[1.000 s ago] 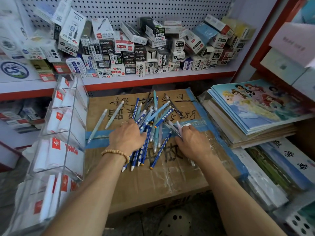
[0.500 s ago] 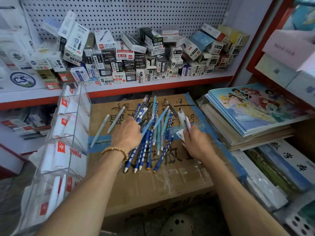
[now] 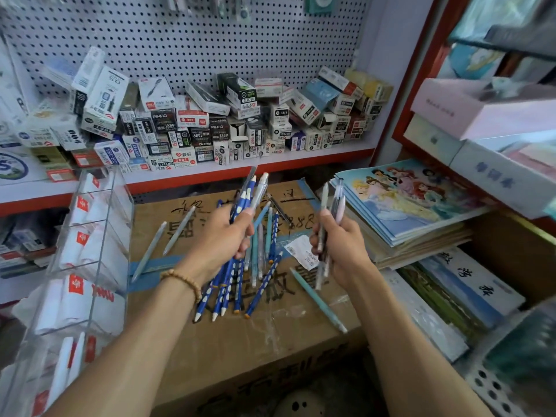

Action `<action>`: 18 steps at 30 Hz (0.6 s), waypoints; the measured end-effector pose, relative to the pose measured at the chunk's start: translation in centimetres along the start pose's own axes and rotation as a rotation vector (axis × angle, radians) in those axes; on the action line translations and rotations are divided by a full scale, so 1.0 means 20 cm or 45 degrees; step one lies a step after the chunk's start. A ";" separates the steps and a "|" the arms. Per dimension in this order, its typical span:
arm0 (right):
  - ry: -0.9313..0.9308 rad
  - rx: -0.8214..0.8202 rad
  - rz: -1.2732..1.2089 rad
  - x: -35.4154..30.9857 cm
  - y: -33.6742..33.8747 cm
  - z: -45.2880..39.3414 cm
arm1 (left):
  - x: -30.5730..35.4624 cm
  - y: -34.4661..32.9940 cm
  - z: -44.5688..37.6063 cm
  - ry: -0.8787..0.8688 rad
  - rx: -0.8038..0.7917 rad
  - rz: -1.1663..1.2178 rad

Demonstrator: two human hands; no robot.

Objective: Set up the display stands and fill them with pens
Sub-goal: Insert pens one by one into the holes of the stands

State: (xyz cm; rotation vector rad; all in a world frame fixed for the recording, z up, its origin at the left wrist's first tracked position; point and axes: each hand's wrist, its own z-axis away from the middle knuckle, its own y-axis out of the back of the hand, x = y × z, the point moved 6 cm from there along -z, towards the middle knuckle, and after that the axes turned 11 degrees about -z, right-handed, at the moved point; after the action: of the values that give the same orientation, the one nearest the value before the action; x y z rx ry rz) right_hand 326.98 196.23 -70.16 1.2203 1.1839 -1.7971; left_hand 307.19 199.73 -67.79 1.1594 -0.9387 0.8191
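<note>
Left hand [image 3: 224, 242] gripping pens [image 3: 244, 200], right hand [image 3: 341, 251] gripping others, above carton [image 3: 228, 341]

Beaded bracelet [image 3: 184, 280], bare forearms

Pens [image 3: 264, 257] on carton [image 3: 240, 332]; display stand [image 3: 90, 251] left.

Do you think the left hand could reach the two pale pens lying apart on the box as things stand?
Probably yes: the two pale pens lie uncovered beside the left hand, though it already grips a bundle of pens.
</note>
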 end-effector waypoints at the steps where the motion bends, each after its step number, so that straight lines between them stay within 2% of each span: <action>1: -0.002 -0.006 -0.026 -0.02 0.00 0.01 | 0.02 -0.03 0.01 -0.016 -0.024 0.005; 5: 0.005 -0.032 -0.090 -0.11 0.01 0.06 | 0.09 -0.15 0.08 -0.061 -0.145 0.076; 10: 0.157 0.033 -0.092 -0.31 0.01 0.11 | 0.20 -0.30 0.16 -0.090 -0.421 0.251; 15: 0.122 0.133 -0.210 -0.48 0.12 0.15 | 0.29 -0.43 0.22 -0.121 -0.671 0.302; 18: 0.163 0.182 -0.146 -0.57 0.24 0.19 | 0.35 -0.53 0.27 -0.148 -0.886 0.270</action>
State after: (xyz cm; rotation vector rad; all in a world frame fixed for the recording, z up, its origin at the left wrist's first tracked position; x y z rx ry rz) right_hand 333.80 191.27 -60.45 1.3920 1.2355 -1.9411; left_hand 318.49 192.52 -64.53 0.5092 -1.3231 0.5193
